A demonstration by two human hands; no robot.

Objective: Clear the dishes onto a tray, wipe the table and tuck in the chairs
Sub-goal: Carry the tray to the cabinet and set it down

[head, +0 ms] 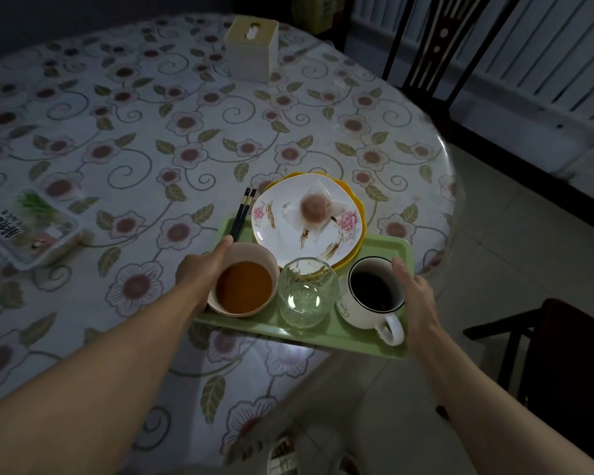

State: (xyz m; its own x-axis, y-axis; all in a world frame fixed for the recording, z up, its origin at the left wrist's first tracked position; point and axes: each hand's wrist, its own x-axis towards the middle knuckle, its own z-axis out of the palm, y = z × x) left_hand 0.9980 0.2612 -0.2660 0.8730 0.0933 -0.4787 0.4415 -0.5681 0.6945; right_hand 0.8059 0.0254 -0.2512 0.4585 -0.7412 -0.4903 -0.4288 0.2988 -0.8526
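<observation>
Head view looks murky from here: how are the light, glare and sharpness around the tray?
Head view: dim, bluish room light; a bright glare patch on the tablecloth just below the tray, another glint inside the glass; tray items sharp, bottom edge and food packet smeared; wide-angle bending at the table rim.

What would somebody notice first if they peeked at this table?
Probably the green tray jutting over the table's near edge, loaded with a stained flowered plate, a bowl of orange-brown liquid, an empty glass, a white mug and black chopsticks. The left hand and right hand are at its two sides.
</observation>
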